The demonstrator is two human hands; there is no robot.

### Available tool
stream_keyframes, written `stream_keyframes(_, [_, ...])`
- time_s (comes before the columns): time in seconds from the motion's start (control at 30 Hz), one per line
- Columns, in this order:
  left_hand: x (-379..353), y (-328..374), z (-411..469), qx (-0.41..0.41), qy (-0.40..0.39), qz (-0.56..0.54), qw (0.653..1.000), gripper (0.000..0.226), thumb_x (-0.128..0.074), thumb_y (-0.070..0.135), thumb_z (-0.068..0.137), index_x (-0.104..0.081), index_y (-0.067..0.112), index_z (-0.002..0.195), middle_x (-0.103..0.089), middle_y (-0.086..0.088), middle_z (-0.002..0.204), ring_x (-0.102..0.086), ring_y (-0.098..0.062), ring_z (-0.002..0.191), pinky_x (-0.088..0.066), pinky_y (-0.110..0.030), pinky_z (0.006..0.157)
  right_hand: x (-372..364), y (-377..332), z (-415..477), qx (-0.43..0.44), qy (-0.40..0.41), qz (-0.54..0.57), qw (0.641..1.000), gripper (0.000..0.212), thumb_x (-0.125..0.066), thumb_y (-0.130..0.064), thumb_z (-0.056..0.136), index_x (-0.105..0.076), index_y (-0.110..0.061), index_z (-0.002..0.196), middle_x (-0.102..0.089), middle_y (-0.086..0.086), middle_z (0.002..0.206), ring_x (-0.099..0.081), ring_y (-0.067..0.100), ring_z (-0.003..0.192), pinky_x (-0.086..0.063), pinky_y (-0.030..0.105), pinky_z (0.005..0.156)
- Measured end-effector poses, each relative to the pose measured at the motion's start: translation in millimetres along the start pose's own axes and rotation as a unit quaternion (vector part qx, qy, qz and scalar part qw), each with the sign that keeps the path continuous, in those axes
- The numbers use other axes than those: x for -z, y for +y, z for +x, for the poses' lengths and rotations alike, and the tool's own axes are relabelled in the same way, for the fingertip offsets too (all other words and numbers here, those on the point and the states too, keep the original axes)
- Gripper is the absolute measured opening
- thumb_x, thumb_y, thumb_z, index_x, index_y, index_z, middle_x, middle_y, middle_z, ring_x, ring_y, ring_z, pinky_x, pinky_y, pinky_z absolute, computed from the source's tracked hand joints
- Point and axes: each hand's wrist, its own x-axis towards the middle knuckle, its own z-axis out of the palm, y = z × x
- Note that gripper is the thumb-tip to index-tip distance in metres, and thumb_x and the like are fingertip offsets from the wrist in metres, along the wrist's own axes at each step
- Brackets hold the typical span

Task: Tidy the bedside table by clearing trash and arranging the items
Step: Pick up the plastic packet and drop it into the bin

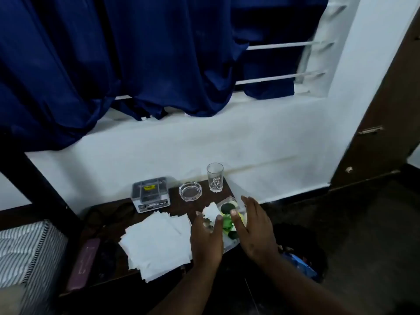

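On the dark wooden bedside table (177,196), my left hand (205,239) curls its fingers around a crumpled white tissue (211,211) and small scraps. My right hand (252,226) hovers open, fingers spread, just right of a clear tray (229,202) holding green wrappers and dark round pieces. A loose pile of white paper napkins (156,244) covers the table's front middle, touching my left hand's side.
A clear lidded box (151,194), a glass ashtray (190,191) and a drinking glass (215,177) stand along the wall. A maroon case (84,264) and dark items lie at the left. A bed with a striped sheet (22,251) is at the left; a bin with a dark liner (300,258) sits below right.
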Motion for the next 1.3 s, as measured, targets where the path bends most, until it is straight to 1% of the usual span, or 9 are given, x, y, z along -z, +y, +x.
stream_keyframes(0.1, [-10, -10, 10, 0.096, 0.081, 0.045, 0.991, 0.038, -0.074, 0.038, 0.082, -0.062, 0.015, 0.111, -0.07, -0.008, 0.108, -0.067, -0.034, 0.104, -0.055, -0.046, 0.092, -12, 30, 1, -0.012, -0.012, 0.0, 1.0, 0.051, -0.058, -0.044, 0.099, -0.054, -0.014, 0.141, -0.061, 0.007, 0.139, -0.057, 0.029, 0.128, -0.043, 0.036, 0.106])
stream_keyframes(0.23, [-29, -18, 25, 0.17, 0.075, 0.043, 0.982, 0.049, -0.074, 0.035, 0.083, -0.056, 0.01, 0.122, -0.068, -0.015, 0.12, -0.065, -0.037, 0.11, -0.053, -0.047, 0.096, -31, 54, 9, -0.055, -0.071, 0.016, 0.996, 0.064, -0.072, -0.037, 0.09, -0.05, -0.016, 0.147, -0.058, 0.004, 0.145, -0.055, 0.028, 0.132, -0.045, 0.042, 0.108])
stream_keyframes(0.43, [-48, -28, 58, 0.26, 0.099, -0.011, 0.96, 0.064, -0.067, 0.052, 0.089, -0.049, 0.007, 0.131, -0.065, -0.02, 0.127, -0.063, -0.039, 0.115, -0.051, -0.05, 0.101, -58, 66, 29, -0.073, -0.103, 0.034, 0.991, 0.073, -0.068, -0.042, 0.089, -0.041, -0.02, 0.153, -0.053, 0.001, 0.15, -0.044, 0.029, 0.138, -0.039, 0.043, 0.112])
stream_keyframes(0.6, [-56, -36, 72, 0.3, 0.113, -0.08, 0.944, 0.07, -0.08, 0.042, 0.08, -0.048, 0.007, 0.132, -0.063, -0.019, 0.125, -0.065, -0.04, 0.108, -0.057, -0.053, 0.095, -72, 73, 35, -0.056, -0.099, 0.028, 0.993, 0.061, -0.066, -0.049, 0.088, -0.054, -0.024, 0.142, -0.064, -0.001, 0.137, -0.053, 0.028, 0.126, -0.043, 0.042, 0.103])
stream_keyframes(0.83, [-64, -50, 71, 0.249, 0.11, -0.069, 0.96, 0.031, -0.073, 0.006, 0.082, -0.054, 0.017, 0.104, -0.064, -0.008, 0.103, -0.064, -0.028, 0.085, -0.06, -0.042, 0.083, -70, 76, 37, -0.066, -0.114, 0.005, 0.991, 0.036, -0.061, -0.054, 0.09, -0.067, -0.035, 0.12, -0.07, -0.01, 0.12, -0.056, 0.019, 0.12, -0.039, 0.036, 0.1])
stream_keyframes(1.03, [-62, -54, 61, 0.196, 0.075, -0.03, 0.977, 0.044, -0.067, -0.005, 0.079, -0.057, 0.016, 0.116, -0.068, -0.007, 0.108, -0.067, -0.03, 0.096, -0.058, -0.037, 0.077, -60, 80, 39, -0.078, -0.106, 0.006, 0.991, 0.039, -0.052, -0.062, 0.089, -0.074, -0.031, 0.098, -0.077, -0.005, 0.095, -0.069, 0.019, 0.094, -0.052, 0.035, 0.084])
stream_keyframes(1.13, [-61, -56, 57, 0.159, 0.046, -0.06, 0.984, 0.045, -0.069, -0.01, 0.073, -0.058, 0.021, 0.104, -0.07, -0.007, 0.099, -0.068, -0.024, 0.086, -0.06, -0.037, 0.072, -46, 92, 48, -0.131, -0.023, 0.075, 0.988, 0.028, -0.069, -0.053, 0.083, -0.071, -0.031, 0.099, -0.076, -0.006, 0.094, -0.07, 0.017, 0.086, -0.056, 0.031, 0.078])
stream_keyframes(1.23, [-59, -59, 55, 0.119, -0.007, -0.101, 0.988, 0.05, -0.069, -0.016, 0.074, -0.06, 0.021, 0.107, -0.073, -0.007, 0.102, -0.071, -0.02, 0.088, -0.061, -0.029, 0.068, -24, 120, 64, -0.23, 0.012, 0.131, 0.964, 0.051, -0.087, -0.04, 0.074, -0.069, -0.021, 0.118, -0.071, 0.006, 0.116, -0.066, 0.024, 0.103, -0.056, 0.041, 0.091])
stream_keyframes(1.3, [-61, -59, 55, 0.108, -0.045, -0.13, 0.985, 0.053, -0.068, -0.021, 0.076, -0.061, 0.017, 0.112, -0.074, -0.01, 0.108, -0.072, -0.023, 0.093, -0.061, -0.031, 0.073, -7, 140, 70, -0.315, -0.026, 0.222, 0.923, 0.079, -0.092, -0.034, 0.07, -0.054, -0.014, 0.136, -0.061, 0.013, 0.129, -0.062, 0.025, 0.105, -0.056, 0.04, 0.085])
